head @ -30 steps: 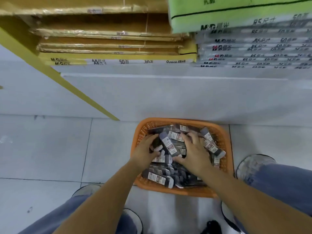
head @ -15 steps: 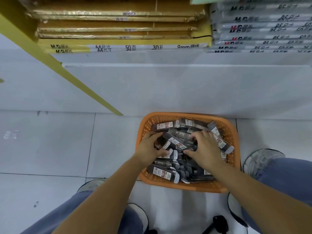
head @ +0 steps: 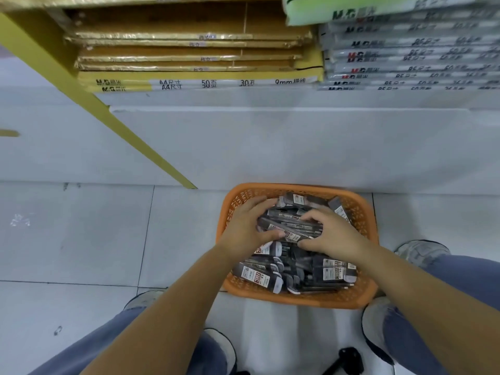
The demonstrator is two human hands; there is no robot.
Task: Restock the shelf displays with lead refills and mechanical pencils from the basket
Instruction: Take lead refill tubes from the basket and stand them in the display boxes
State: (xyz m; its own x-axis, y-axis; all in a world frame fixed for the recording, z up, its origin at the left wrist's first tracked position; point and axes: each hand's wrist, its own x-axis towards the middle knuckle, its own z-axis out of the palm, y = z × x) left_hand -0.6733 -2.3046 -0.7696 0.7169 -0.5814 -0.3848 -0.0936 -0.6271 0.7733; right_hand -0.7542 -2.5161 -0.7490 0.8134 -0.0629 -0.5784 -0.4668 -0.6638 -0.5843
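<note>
My left grip (head: 247, 226) is holding the left end of a bundle of dark packs (head: 290, 226), with the fingers curling over its far side and the thumb pressing on its near side. My right grip (head: 334, 236) is clasping the right end of the same bundle in the same way, so both are wrapping around it from opposite sides. The packs are lying lengthwise from left to right between my palms, and white labels are showing on some of them. I cannot tell whether they are carrying lead refills or pencils, nor whether the bundle is resting on the heap below or hanging just above it.

I am holding the bundle over the far half of the orange basket (head: 297, 301). More loose packs (head: 259, 274) of the same kind are lying criss-cross in the near half, and a few are leaning against the far right wall.

The basket is sitting on the pale tiled floor (head: 81, 239), between my legs in blue jeans (head: 446, 288) and just in front of the white shelf base (head: 297, 147). A yellow strip (head: 113, 117) is running at a slant down the left of that base. On the shelf beyond, yellow paper packs (head: 189, 82) are lying stacked on the left, with grey paper packs (head: 405, 63) on the right and a green pack (head: 351, 9) on top of them.
</note>
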